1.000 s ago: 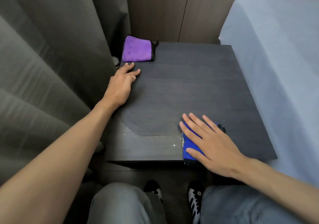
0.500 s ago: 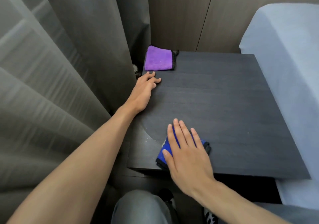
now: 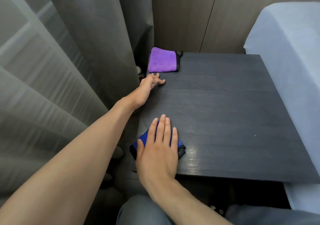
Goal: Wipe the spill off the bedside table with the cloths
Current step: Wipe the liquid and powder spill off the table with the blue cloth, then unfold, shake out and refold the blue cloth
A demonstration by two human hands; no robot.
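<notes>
Dark bench [image 3: 225,112]: my right grip [image 3: 158,152], flat, presses blue cloth [image 3: 143,136] at 7 o'clock; left grip [image 3: 149,84], loose, near purple cloth [image 3: 162,60].

Person: left hand [image 3: 150,84] and right hand [image 3: 159,153] bare, forearms bare. Grey trousers [image 3: 143,212] on both knees, below the near edge of the tabletop [image 3: 225,112]. Black shoe [image 3: 216,209], white markings, under that edge.

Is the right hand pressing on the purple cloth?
No, the right hand presses flat on the blue cloth; the purple cloth lies farther back on the table.
</notes>
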